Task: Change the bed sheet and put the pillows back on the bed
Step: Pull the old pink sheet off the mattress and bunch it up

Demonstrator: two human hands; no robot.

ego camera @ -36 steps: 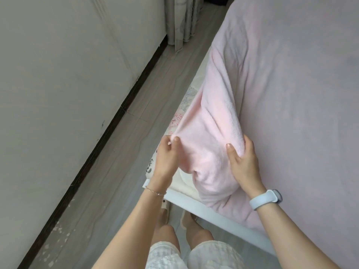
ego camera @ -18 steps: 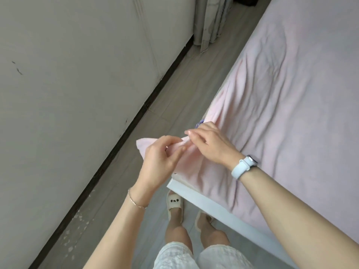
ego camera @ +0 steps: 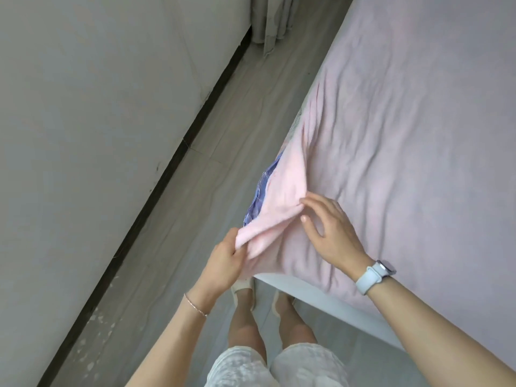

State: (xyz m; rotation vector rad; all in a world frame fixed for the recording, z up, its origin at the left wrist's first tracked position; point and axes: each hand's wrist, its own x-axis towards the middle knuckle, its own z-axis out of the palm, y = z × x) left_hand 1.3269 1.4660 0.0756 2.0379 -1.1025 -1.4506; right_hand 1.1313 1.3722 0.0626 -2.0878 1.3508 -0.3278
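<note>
A pale pink bed sheet covers the bed on the right. At the bed's near left corner my left hand pinches the pulled-out corner flap of the sheet between thumb and fingers. Just right of it, my right hand lies with spread, nearly straight fingers, its fingertips touching the fold of the flap. Blue striped fabric shows under the lifted edge along the bed's side. No pillow is in view.
The white bed frame runs along the foot end near my legs. A narrow strip of grey wooden floor lies between the bed and the wall on the left. A curtain hangs at the far end.
My right hand has let go of the sheet corner and opened onto the fold. My left hand keeps its pinch and has pulled the flap down toward the bed's corner.
</note>
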